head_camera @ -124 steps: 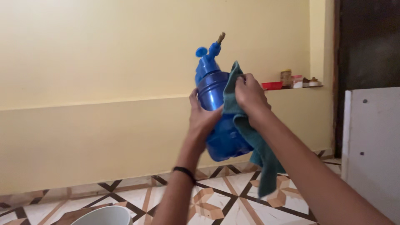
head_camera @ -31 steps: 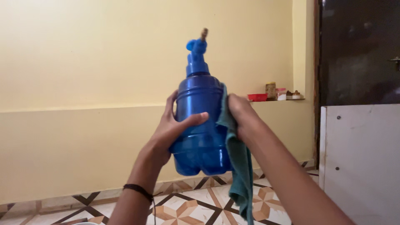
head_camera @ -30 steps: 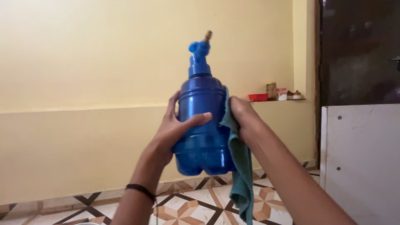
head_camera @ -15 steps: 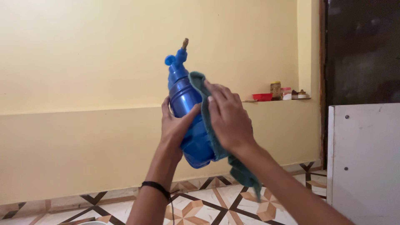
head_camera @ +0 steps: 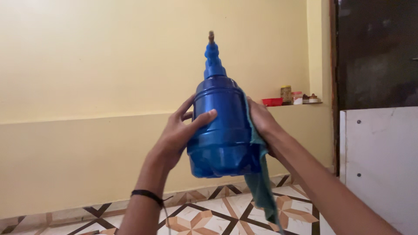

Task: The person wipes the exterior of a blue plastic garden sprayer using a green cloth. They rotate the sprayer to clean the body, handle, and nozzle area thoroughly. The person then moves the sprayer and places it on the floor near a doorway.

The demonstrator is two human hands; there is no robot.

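I hold a blue plastic spray bottle (head_camera: 221, 130) upright in front of me, its nozzle with a brass tip pointing up. My left hand (head_camera: 180, 132) grips the bottle's left side, thumb across the front. My right hand (head_camera: 261, 122) presses a teal cloth (head_camera: 261, 182) against the bottle's right side. The cloth's loose end hangs down below the bottle. A black band circles my left wrist.
A yellow wall (head_camera: 87, 87) stands ahead with a ledge bearing a red dish (head_camera: 272, 102) and small jars (head_camera: 286, 93). A dark door (head_camera: 376, 52) and a white panel (head_camera: 383, 161) are at the right. Patterned floor tiles (head_camera: 204, 217) lie below.
The bottle has swung from tilted left back to upright. My right hand with the cloth has slid from the bottle's front round to its right side.
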